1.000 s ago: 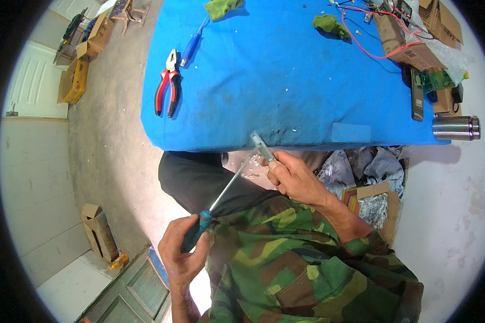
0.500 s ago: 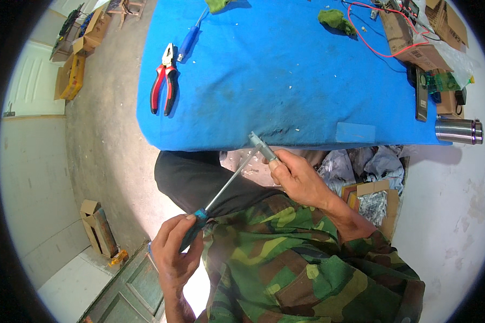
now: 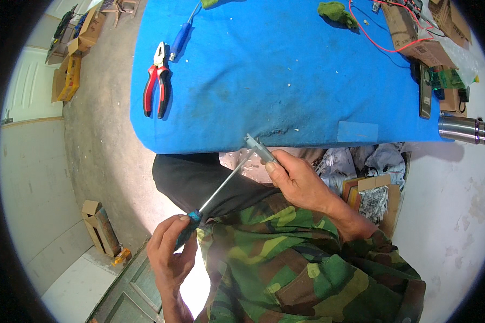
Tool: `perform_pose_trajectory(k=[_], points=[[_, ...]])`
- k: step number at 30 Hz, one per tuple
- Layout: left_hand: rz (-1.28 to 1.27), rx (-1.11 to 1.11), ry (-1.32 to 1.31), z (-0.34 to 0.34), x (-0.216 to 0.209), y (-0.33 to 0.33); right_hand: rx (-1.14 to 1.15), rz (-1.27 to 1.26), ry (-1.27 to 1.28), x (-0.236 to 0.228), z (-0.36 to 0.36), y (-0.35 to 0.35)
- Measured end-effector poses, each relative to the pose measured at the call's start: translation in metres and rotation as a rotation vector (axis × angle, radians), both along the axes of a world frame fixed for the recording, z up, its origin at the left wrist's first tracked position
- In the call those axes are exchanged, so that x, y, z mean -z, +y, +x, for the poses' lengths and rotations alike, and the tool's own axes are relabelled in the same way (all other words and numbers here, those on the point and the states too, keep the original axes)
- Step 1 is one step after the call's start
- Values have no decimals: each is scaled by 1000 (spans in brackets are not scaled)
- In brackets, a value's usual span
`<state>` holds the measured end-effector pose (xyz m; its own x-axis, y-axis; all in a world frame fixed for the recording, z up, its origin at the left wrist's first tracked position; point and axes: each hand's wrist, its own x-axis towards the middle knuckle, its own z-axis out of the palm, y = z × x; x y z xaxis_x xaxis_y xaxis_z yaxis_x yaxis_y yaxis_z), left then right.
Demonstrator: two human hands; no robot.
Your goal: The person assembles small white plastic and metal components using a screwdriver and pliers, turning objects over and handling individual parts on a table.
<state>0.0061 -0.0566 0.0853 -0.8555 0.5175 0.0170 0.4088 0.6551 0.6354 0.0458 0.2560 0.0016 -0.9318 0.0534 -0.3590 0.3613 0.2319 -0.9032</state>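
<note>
- By the left hand [image 3: 166, 247], a teal-handled screwdriver [image 3: 221, 187] is gripped, its handle enclosed between fingers and thumb.
- By the right hand [image 3: 297, 181], a slim grey piece [image 3: 260, 149] is clamped, its far end pointed at the near edge of the blue table [image 3: 215, 102]; whether the table is touched cannot be told.
- The hands are held well apart, bridged only by the tool, whose tip is brought to the side of the piece; whether it is seated inside or merely laid against it cannot be seen.
- Compared with a second ago, the pliers [image 3: 158, 65] and the table are shown slightly farther left, so the view seems to have been turned a little; the left hand is shifted that way too.
- The meeting of tip and piece is barely altered, so the same step is judged to be under way.
</note>
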Motion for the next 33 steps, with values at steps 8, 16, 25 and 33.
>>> perform_pose_trajectory(k=[8, 16, 25, 33], points=[[-228, 61, 9, -5, 10, 3, -95, -32, -97, 10, -4, 1], [-192, 63, 79, -5, 24, -5, -46, -5, 30, 10, -4, -4], [-157, 66, 179, -7, 29, -5, -42, -99, -5, 16, -6, -4], [-174, 97, 204, -12, 30, -5, -50, -64, -14, 13, -8, -2]])
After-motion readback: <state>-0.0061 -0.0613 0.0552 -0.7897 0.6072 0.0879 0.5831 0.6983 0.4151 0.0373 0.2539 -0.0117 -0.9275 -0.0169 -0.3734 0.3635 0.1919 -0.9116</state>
